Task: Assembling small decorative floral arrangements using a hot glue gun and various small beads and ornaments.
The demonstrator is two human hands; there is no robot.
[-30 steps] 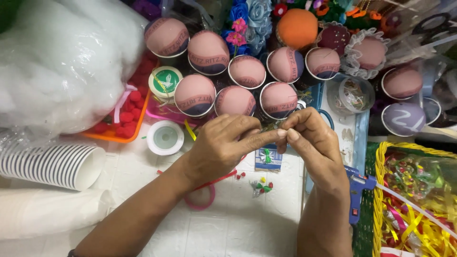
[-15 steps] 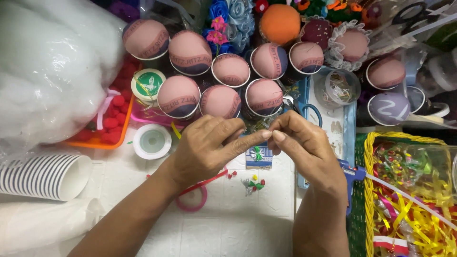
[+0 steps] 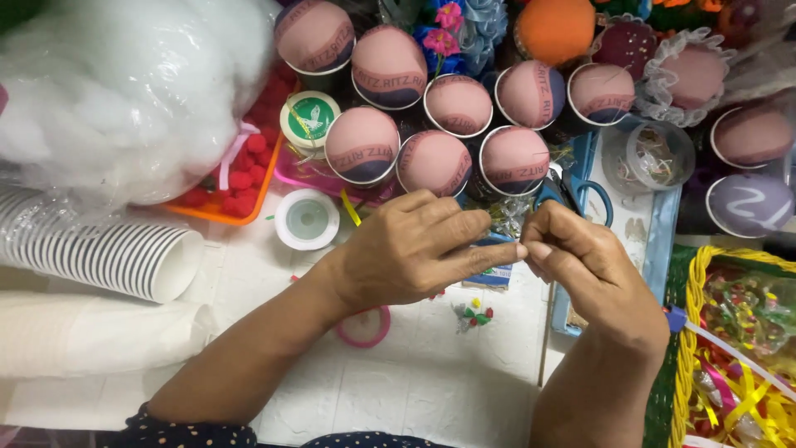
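Observation:
My left hand (image 3: pixel 414 249) and my right hand (image 3: pixel 580 265) meet at the fingertips above the white tabletop. Both pinch something tiny between thumb and forefinger, too small to make out. Just under the fingertips lies a small blue packet (image 3: pixel 497 274). A little cluster of coloured pin heads (image 3: pixel 473 315) lies on the table below my hands. Behind them stand several round padded cups (image 3: pixel 362 145) with pink fabric tops, set in rows.
A lying stack of paper cups (image 3: pixel 108 257) and a bag of white stuffing (image 3: pixel 124 91) are at the left. An orange tray of red pompoms (image 3: pixel 236 178), a white tape roll (image 3: pixel 307 220), a pink ring (image 3: pixel 365 328), blue-handled scissors (image 3: pixel 593 195) and a yellow basket of ribbons (image 3: pixel 692 332) surround my hands.
My hands stay pinched together at the fingertips. The view has shifted slightly, so the cups sit a little higher in the picture.

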